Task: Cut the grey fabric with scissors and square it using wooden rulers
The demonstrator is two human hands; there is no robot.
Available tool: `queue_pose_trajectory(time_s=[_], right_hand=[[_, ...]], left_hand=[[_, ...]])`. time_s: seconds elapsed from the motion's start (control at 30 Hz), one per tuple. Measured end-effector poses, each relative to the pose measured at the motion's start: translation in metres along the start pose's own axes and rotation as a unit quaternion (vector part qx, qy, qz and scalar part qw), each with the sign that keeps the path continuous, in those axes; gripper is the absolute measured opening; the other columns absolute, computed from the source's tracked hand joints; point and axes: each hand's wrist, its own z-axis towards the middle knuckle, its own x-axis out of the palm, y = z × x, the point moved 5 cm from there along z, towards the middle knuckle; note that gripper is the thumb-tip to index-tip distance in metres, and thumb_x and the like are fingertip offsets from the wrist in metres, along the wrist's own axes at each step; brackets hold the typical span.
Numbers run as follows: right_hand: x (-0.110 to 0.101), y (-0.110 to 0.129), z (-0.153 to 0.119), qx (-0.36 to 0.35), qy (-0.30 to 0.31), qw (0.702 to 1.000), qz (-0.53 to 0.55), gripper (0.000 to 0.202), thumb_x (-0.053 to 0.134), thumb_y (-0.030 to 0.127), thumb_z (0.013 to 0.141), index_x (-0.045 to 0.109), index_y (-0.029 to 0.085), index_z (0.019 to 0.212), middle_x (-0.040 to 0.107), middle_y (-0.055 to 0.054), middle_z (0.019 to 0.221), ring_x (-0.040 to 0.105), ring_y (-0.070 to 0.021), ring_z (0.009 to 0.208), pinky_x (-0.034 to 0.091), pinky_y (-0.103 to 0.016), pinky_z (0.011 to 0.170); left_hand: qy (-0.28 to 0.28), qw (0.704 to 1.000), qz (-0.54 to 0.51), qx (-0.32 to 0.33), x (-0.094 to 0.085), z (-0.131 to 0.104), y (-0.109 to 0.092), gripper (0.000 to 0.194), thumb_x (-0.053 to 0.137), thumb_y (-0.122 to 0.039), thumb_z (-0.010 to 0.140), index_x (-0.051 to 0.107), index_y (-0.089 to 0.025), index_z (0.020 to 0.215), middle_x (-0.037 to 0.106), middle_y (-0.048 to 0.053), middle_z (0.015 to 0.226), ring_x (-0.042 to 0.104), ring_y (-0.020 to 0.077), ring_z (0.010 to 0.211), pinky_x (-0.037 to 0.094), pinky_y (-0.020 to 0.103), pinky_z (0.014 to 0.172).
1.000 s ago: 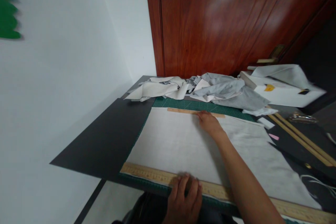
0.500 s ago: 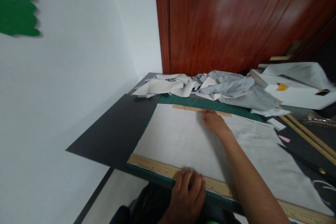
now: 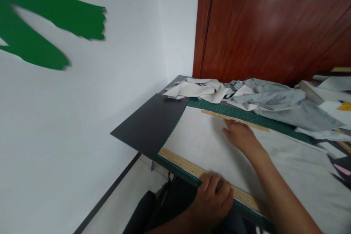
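Observation:
A sheet of white fabric (image 3: 203, 135) lies flat over a green cutting mat (image 3: 216, 106). Along its near edge runs a long wooden ruler (image 3: 182, 163), and the fingers of my left hand (image 3: 214, 201) rest spread across it from the near side. A shorter wooden ruler (image 3: 257, 125) lies along the fabric's far edge. My right hand (image 3: 242, 137) reaches over the fabric to this shorter ruler, index finger stretched out at it and thumb apart. Whether the right fingertips touch the ruler, I cannot tell. The right forearm covers part of the long ruler.
Crumpled white and grey cloth (image 3: 276, 97) is heaped along the back of the black table (image 3: 148, 122). A white box (image 3: 333, 104) stands at the far right, near a pink piece (image 3: 342, 170). Behind are a wooden door (image 3: 260, 25) and a white wall (image 3: 131, 62).
The view has swung left, so the table sits farther right. My right fingers have moved left along the far ruler, with the thumb now apart. My left hand stays on the long ruler.

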Motion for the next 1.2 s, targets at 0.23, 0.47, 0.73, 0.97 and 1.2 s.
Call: queue_pose_trajectory(time_s=[0.23, 0.47, 0.73, 0.97, 1.2], right_hand=[[0.002, 0.045, -0.108, -0.131, -0.160, 0.973, 0.100, 0.046, 0.040, 0.043, 0.110, 0.063, 0.016, 0.139, 0.074, -0.014, 0.133, 0.070, -0.0285, 0.120, 0.051, -0.045, 0.108], [0.061, 0.035, -0.225, -0.169, -0.290, 0.941, 0.052, 0.037, 0.043, 0.034, 0.107, 0.062, 0.013, 0.132, 0.070, -0.020, 0.131, 0.066, -0.0321, 0.119, 0.046, -0.053, 0.109], [0.077, 0.004, -0.247, -0.111, -0.283, 0.952, 0.038, 0.036, 0.042, 0.034, 0.107, 0.062, 0.017, 0.131, 0.069, -0.018, 0.131, 0.067, -0.0349, 0.114, 0.054, -0.052, 0.095], [0.067, 0.013, -0.246, -0.108, -0.289, 0.951, 0.021, 0.033, 0.042, 0.030, 0.106, 0.063, 0.016, 0.127, 0.070, -0.017, 0.129, 0.067, -0.0360, 0.111, 0.053, -0.054, 0.093], [0.066, 0.008, -0.248, -0.131, -0.280, 0.950, 0.037, 0.033, 0.043, 0.031, 0.106, 0.064, 0.015, 0.125, 0.070, -0.019, 0.129, 0.068, -0.0360, 0.112, 0.053, -0.053, 0.094]], left_hand=[[0.012, 1.000, -0.012, -0.007, 0.000, 0.004, -0.001, 0.025, 0.063, -0.030, 0.102, 0.071, -0.022, 0.125, 0.070, 0.007, 0.132, 0.063, 0.0258, 0.115, 0.044, 0.046, 0.105], [0.057, 0.995, -0.076, -0.013, -0.003, 0.006, -0.001, 0.031, 0.062, -0.043, 0.101, 0.072, -0.018, 0.118, 0.068, 0.009, 0.129, 0.060, 0.0288, 0.115, 0.042, 0.047, 0.101], [0.151, 0.973, -0.171, -0.042, -0.009, 0.037, 0.017, 0.055, 0.051, -0.069, 0.102, 0.071, -0.019, 0.094, 0.071, 0.006, 0.098, 0.060, 0.0235, 0.096, 0.040, 0.043, 0.086], [0.161, 0.972, -0.137, -0.100, -0.003, 0.038, 0.025, 0.035, 0.055, -0.051, 0.105, 0.069, -0.020, 0.100, 0.068, 0.006, 0.101, 0.058, 0.0254, 0.104, 0.039, 0.043, 0.088], [0.152, 0.969, -0.143, -0.129, -0.004, 0.035, 0.025, 0.043, 0.057, -0.060, 0.102, 0.069, -0.019, 0.095, 0.068, 0.006, 0.097, 0.058, 0.0261, 0.101, 0.039, 0.045, 0.088]])
